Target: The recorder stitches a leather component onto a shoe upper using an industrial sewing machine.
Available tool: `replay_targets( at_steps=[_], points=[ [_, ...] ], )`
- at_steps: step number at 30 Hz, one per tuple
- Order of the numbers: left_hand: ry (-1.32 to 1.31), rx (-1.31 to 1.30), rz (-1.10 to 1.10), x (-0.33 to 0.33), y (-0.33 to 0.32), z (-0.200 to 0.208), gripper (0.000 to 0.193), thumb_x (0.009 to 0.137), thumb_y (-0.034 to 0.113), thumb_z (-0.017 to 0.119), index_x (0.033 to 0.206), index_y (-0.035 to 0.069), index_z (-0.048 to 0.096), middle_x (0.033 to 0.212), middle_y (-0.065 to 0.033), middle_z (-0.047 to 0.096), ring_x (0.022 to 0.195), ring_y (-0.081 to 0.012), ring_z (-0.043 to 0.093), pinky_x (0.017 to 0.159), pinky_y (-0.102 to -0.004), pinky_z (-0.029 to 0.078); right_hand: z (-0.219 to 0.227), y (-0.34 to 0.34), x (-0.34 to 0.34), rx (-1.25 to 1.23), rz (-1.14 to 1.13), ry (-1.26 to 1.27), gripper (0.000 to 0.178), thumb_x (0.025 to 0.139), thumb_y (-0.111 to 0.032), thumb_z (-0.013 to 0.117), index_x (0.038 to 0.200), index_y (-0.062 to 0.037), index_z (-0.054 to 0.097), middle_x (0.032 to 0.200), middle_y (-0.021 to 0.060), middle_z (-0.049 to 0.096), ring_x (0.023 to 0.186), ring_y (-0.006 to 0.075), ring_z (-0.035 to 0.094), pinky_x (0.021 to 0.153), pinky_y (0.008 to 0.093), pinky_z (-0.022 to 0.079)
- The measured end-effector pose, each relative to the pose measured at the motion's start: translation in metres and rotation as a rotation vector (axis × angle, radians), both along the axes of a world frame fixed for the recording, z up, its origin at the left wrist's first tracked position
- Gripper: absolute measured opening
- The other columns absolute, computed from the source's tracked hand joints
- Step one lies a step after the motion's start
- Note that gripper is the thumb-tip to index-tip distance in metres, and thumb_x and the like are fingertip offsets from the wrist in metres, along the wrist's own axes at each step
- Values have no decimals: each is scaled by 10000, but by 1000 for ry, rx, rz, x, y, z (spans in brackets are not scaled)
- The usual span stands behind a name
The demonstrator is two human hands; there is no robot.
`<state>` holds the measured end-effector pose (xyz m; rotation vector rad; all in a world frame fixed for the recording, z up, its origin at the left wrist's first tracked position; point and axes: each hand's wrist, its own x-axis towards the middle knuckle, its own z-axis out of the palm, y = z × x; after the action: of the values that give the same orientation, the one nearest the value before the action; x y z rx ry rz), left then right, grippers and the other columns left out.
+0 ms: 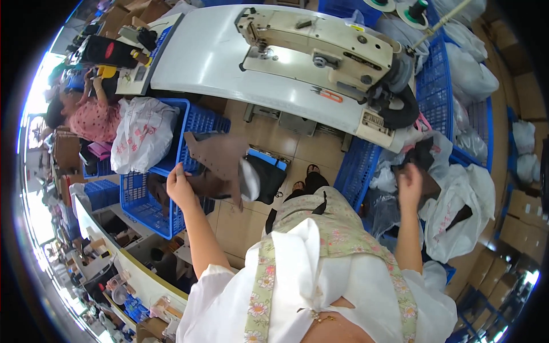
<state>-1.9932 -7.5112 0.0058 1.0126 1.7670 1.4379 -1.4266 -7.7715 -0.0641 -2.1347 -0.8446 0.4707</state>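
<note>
Head view: left hand [180, 186] closed on brown cut fabric piece [220, 166], held up over blue crate [150, 200]. Right hand [409, 184] reaches into white bag [457, 211] of dark pieces; grip probably closed, cannot tell. Sewing machine [326, 48] beyond.

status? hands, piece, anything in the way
Left hand shut on brown cut piece, held up over blue crate. Right hand at white bags, grip unclear. Sewing machine ahead, path unobstructed.

Open tiled floor [260, 134] at centre, passable toward 12 o'clock until the sewing table [211, 57]. Blocked at 9 o'clock by a blue crate [171, 166] and white bag [140, 137]; at 3 o'clock by blue crates [357, 171] and bags [457, 211].
</note>
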Motion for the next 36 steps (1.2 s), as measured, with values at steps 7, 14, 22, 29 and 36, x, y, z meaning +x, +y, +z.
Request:
replay_targets(
  at_steps=[7,14,22,29,36],
  points=[
    [-750,-194,112,54,28,-8,155,925,177,611,1035,70,585,737,-32,565,715,-216,599,778,-422,551,71,167,-147,287,803,409,517,903,-167,657,1379,-74,478,1360,127,483,1094,224,586,844,329,524],
    [-1039,-32,198,101,11,30,240,921,232,634,759,78,546,686,-26,535,682,-181,556,750,-373,536,84,222,-186,169,1144,484,625,849,-137,648,1432,-97,425,1275,135,520,872,196,598,743,302,515],
    [-1049,-307,246,85,-26,2,362,936,419,575,799,86,615,950,-154,682,985,-311,639,942,-489,490,85,255,-221,524,1117,502,501,768,46,503,1236,-71,636,1001,133,666,848,238,616,747,314,473],
    [-1347,-270,-155,40,43,-9,545,1002,432,372,1391,61,464,1403,-135,513,1297,-320,474,1117,-498,321,66,336,-256,329,1147,725,495,832,29,527,1316,-67,483,1226,117,594,1090,226,593,919,324,451],
    [-1138,-335,-321,-33,199,-18,380,992,287,518,1305,71,533,1259,-103,615,1170,-289,575,1027,-459,440,47,481,-319,477,952,742,330,872,38,548,1190,-16,620,1285,119,603,1191,242,573,993,336,446]
  ],
)
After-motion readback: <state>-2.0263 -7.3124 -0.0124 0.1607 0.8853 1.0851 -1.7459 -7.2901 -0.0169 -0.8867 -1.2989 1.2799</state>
